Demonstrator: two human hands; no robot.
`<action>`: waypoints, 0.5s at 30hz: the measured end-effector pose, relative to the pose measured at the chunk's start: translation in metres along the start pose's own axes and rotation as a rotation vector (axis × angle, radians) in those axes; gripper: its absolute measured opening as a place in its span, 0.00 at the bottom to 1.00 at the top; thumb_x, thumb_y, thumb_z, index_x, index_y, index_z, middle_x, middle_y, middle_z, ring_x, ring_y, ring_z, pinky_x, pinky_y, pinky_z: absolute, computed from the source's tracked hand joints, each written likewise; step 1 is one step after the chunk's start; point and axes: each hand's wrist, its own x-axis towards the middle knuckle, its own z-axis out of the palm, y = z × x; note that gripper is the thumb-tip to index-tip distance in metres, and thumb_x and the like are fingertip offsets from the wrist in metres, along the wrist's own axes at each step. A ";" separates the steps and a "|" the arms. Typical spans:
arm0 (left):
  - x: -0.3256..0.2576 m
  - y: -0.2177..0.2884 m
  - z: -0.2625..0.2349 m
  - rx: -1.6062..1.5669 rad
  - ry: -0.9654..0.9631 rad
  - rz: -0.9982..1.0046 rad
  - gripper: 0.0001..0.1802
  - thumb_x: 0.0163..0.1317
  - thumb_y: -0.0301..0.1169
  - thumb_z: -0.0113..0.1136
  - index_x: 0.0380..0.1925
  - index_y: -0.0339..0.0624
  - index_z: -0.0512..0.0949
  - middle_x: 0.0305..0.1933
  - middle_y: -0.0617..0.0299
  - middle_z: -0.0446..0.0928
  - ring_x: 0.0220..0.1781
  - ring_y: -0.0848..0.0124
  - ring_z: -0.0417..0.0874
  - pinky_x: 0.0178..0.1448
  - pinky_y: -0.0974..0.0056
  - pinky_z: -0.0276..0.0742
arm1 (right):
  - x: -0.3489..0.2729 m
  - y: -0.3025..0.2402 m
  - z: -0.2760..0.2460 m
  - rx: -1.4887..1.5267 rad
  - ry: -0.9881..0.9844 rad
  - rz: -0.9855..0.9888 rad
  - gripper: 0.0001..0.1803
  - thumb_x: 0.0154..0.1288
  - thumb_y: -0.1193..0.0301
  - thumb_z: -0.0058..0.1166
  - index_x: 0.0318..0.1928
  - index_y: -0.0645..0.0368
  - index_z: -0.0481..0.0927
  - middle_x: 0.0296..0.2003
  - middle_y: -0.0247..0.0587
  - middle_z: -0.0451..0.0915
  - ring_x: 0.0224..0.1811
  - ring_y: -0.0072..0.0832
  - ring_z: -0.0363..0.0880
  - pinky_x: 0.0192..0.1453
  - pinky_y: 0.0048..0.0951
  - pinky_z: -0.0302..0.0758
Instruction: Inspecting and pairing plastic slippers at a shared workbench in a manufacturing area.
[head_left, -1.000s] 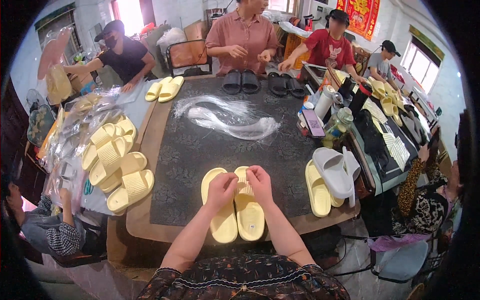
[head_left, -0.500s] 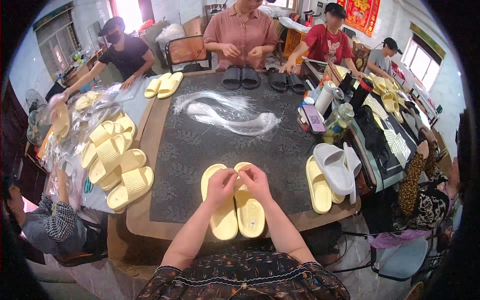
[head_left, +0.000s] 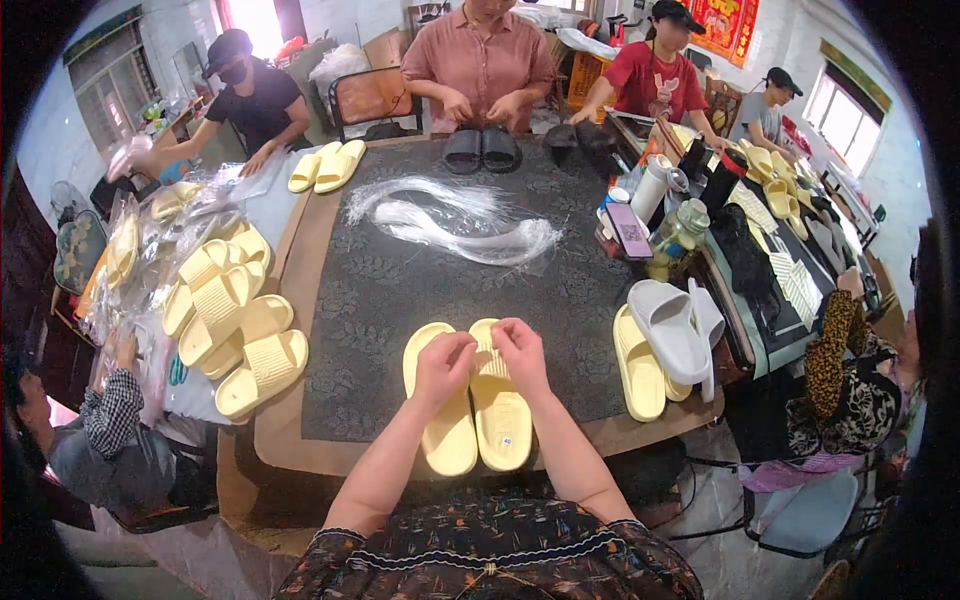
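Note:
In front of me, a pair of pale yellow slide slippers [head_left: 503,425] lies side by side, toes pointing away. Over the left slipper's strap, my left hand [head_left: 445,366] has its fingertips pinched together. My right hand [head_left: 521,355] makes a similar pinch above the right slipper's strap, a small gap from the left. Whatever is between the fingers is too thin to make out. Farther off on the dark patterned mat [head_left: 560,300] lies a loose bundle of clear plastic strands [head_left: 465,238].
Yellow slippers [head_left: 262,372] are piled at the left beside clear plastic bags [head_left: 205,215]. Grey slippers [head_left: 665,330] rest on yellow ones at right, near a jar [head_left: 682,238] and phone [head_left: 627,232]. Black slippers [head_left: 481,152] stand before a co-worker. Other people surround the table.
My hands have drawn slightly apart, the right moving right and away from me. Across the table, a co-worker's hands have lowered toward the black slippers; the black pair beside it is blurred by motion.

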 end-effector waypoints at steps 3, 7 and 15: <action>0.000 -0.002 0.001 -0.018 0.001 -0.012 0.06 0.58 0.26 0.60 0.35 0.37 0.79 0.27 0.60 0.76 0.28 0.71 0.77 0.32 0.67 0.71 | -0.002 0.007 0.002 -0.118 -0.098 -0.001 0.06 0.64 0.72 0.56 0.37 0.62 0.78 0.29 0.27 0.76 0.31 0.13 0.72 0.35 0.18 0.70; -0.003 -0.004 0.001 -0.081 -0.019 -0.088 0.06 0.59 0.26 0.60 0.35 0.36 0.79 0.27 0.60 0.76 0.29 0.72 0.77 0.33 0.68 0.71 | 0.000 0.004 0.003 0.020 0.000 -0.019 0.05 0.65 0.74 0.53 0.38 0.63 0.77 0.29 0.27 0.75 0.30 0.13 0.72 0.36 0.17 0.70; 0.002 0.004 -0.001 -0.037 0.013 -0.013 0.06 0.58 0.26 0.60 0.35 0.37 0.79 0.27 0.60 0.75 0.27 0.72 0.77 0.32 0.69 0.72 | -0.003 0.004 0.005 -0.139 -0.117 -0.009 0.05 0.66 0.74 0.53 0.40 0.61 0.76 0.31 0.26 0.76 0.33 0.12 0.72 0.38 0.17 0.70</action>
